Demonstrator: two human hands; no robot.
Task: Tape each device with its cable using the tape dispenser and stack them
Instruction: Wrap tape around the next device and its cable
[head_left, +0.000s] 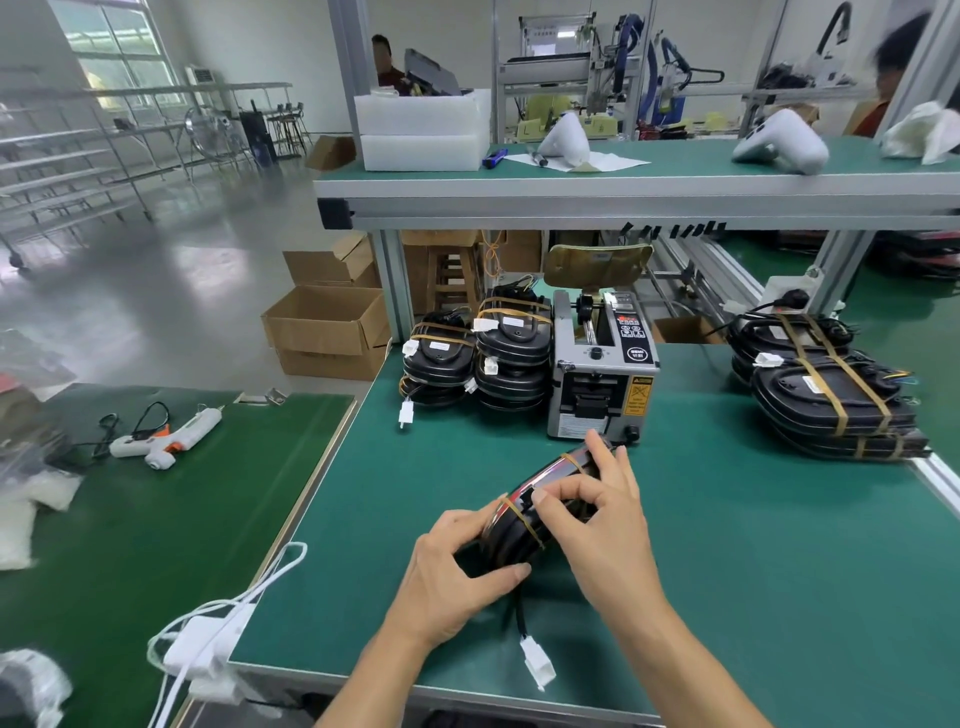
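Your left hand (457, 566) and right hand (597, 525) both pinch the taped black device (524, 519) before the tape dispenser (602, 364), whose yellow warning label (638, 396) is unreadable.

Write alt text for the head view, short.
Both hands, left hand and right hand, grip a black device banded with tan tape, tilted above a green table, its white-plug cable dangling. Behind it stands the tape dispenser, with stacks of taped devices to its left and right.
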